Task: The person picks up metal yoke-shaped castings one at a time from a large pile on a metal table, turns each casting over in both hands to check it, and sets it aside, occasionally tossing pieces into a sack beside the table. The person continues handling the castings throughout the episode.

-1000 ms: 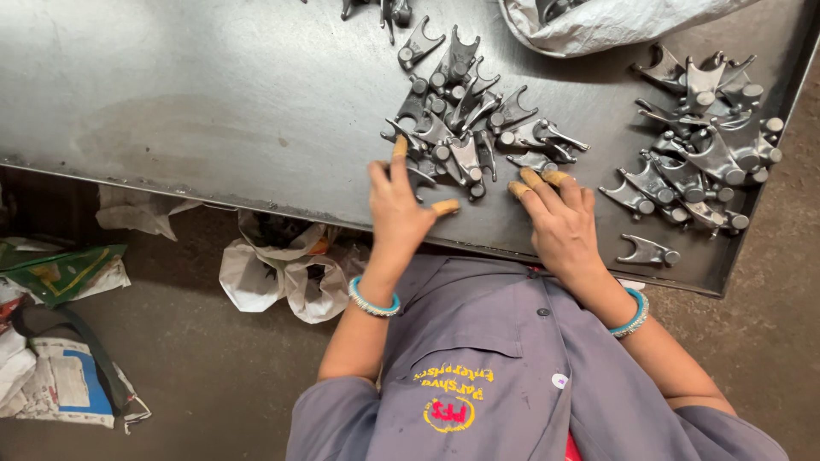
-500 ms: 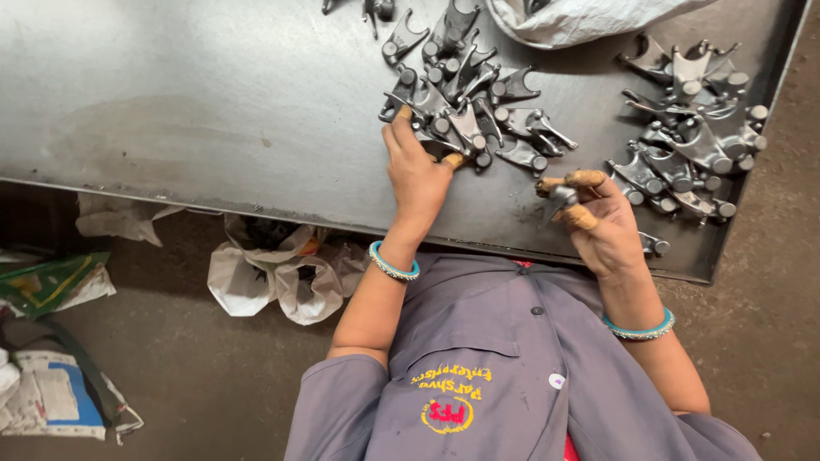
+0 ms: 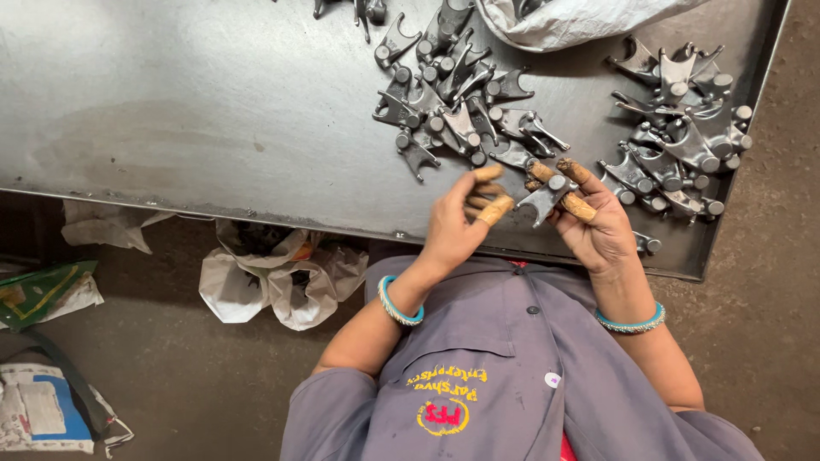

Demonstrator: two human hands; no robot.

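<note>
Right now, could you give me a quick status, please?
Right hand holds one forked metal part. Left hand beside it, empty. Piles of parts ahead.

Fork (image 3: 547, 195): a small grey forged-metal part with a round boss at one end and two spreading prongs at the other, dull and unpolished. It is held above the near edge of the metal table, boss uppermost and prongs pointing down and toward the left, gripped in the taped fingertips of the right hand (image 3: 598, 224). The left hand (image 3: 457, 224) is just beside it, taped fingertips close to the prongs; contact cannot be told. The part lies just clear of the nearest loose forks.
</note>
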